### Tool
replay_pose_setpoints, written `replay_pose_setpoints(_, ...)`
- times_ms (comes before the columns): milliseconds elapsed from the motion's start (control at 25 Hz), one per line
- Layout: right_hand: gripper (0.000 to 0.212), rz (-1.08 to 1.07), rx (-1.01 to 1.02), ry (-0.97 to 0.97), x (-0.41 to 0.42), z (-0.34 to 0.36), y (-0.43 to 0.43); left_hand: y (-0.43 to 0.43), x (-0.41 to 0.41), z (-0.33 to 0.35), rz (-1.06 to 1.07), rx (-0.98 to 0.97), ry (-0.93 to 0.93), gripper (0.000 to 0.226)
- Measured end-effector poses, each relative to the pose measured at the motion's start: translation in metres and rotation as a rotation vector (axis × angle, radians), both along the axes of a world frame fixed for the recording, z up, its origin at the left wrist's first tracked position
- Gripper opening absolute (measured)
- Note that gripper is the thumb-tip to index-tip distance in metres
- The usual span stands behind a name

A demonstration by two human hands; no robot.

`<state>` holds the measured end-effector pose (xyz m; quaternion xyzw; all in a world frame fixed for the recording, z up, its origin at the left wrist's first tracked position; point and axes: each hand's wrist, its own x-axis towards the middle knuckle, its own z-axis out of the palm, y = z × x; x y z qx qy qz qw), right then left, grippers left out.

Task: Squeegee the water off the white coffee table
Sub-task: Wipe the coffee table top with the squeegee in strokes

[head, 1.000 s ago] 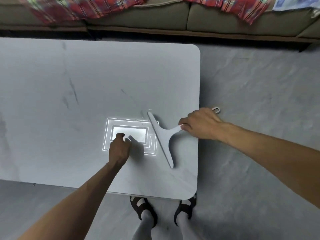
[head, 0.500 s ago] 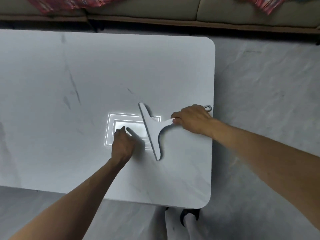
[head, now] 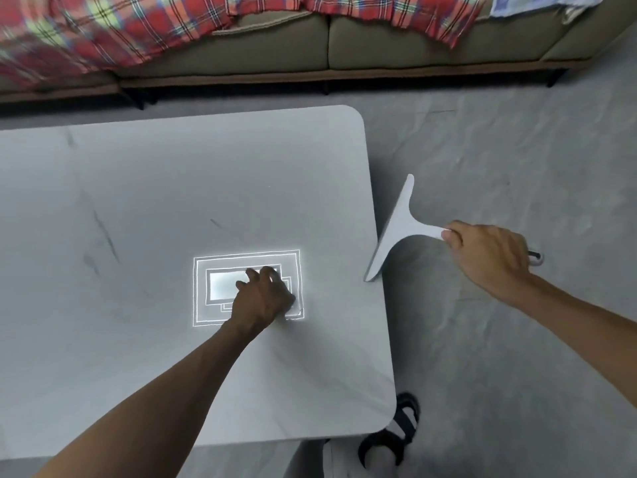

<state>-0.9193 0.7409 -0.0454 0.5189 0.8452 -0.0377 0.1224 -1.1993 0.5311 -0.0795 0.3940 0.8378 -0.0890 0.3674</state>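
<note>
Past the table's right edge: the white squeegee [head: 396, 229] is held out over the grey floor [head: 517, 150], its blade running from far to near. The near tip is right at the tabletop's edge, but whether it touches cannot be told.
Right hand: the right hand [head: 489, 253] is wrapped round the squeegee's handle, fingers curled over it and knuckles up. A small metal hanging loop [head: 536, 258] sticks out behind the hand.
Left hand: the left hand [head: 262, 298] is on the white coffee table [head: 172, 188], fingers loosely bent with their tips down on the surface, holding nothing.
Under the left hand: a bright rectangular light reflection [head: 213, 305] on the glossy top, partly covered by the hand.
Tabletop: white with thin dark veins [head: 107, 236] and rounded corners. Any water on it cannot be made out.
Far side: an olive sofa [head: 396, 46] with a red plaid blanket [head: 138, 25] draped over it and a pale blue cloth [head: 537, 3] at the right end.
Bottom edge: a foot in a black sandal [head: 396, 439], just beside the table's near right corner.
</note>
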Motion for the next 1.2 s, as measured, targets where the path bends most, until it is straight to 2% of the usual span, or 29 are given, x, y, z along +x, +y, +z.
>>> replay_pose_setpoints(80,0.031,-0.04,-0.046,0.081,-0.04,0.007,0.009,-0.001,-0.01,-0.004,0.124,0.039,0.113,0.057)
replay_pose_setpoints(160,0.031,-0.107,-0.201,0.206,-0.102,0.007,0.021,-0.003,-0.019,-0.014,0.186,0.008,0.205,0.056)
replay_pose_setpoints(280,0.036,-0.228,-0.411,0.398,-0.213,0.004,0.03,-0.011,-0.028,-0.039,0.185,-0.005,0.127,0.062)
replay_pose_setpoints(400,0.049,-0.433,-0.555,0.552,-0.299,0.0,0.025,-0.007,-0.039,-0.04,0.352,0.009,-0.069,0.044)
replay_pose_setpoints(440,0.052,-0.507,-0.613,0.569,-0.319,-0.001,0.02,-0.009,-0.044,-0.049,0.348,0.023,-0.087,0.043)
replay_pose_setpoints(480,0.054,-0.523,-0.643,0.547,-0.333,-0.004,0.014,-0.008,-0.047,-0.054,0.431,-0.003,-0.133,0.047)
replay_pose_setpoints(520,0.058,-0.472,-0.643,0.5,-0.342,-0.008,0.007,-0.014,-0.046,-0.06,0.372,-0.019,-0.117,0.052)
replay_pose_setpoints(560,0.062,-0.38,-0.611,0.442,-0.346,-0.012,-0.001,-0.012,-0.05,-0.06,0.452,-0.061,-0.133,0.056)
replay_pose_setpoints(600,0.065,-0.266,-0.562,0.388,-0.344,-0.017,-0.008,-0.014,-0.051,-0.066,0.436,-0.051,-0.097,0.062)
replay_pose_setpoints(720,0.063,0.054,-0.475,0.269,-0.314,-0.03,-0.02,-0.011,-0.044,-0.061,0.415,-0.026,-0.093,0.048)
replay_pose_setpoints(800,0.064,0.219,-0.452,0.183,-0.278,-0.033,-0.018,-0.018,-0.04,-0.059,0.316,0.006,-0.001,0.05)
replay_pose_setpoints(840,0.066,0.275,-0.437,0.145,-0.257,-0.034,-0.015,-0.02,-0.038,-0.057,0.275,0.011,0.021,0.057)
replay_pose_setpoints(920,0.069,0.348,-0.411,0.098,-0.211,-0.033,-0.008,-0.022,-0.022,-0.049,0.387,0.043,0.001,0.071)
replay_pose_setpoints(1040,0.065,0.418,-0.395,0.1,-0.146,-0.031,-0.001,-0.023,0.026,-0.038,0.48,0.107,0.022,0.066)
replay_pose_setpoints(1200,0.06,0.543,-0.394,0.06,-0.043,-0.023,0.011,-0.031,0.128,-0.032,0.533,0.028,0.011,0.064)
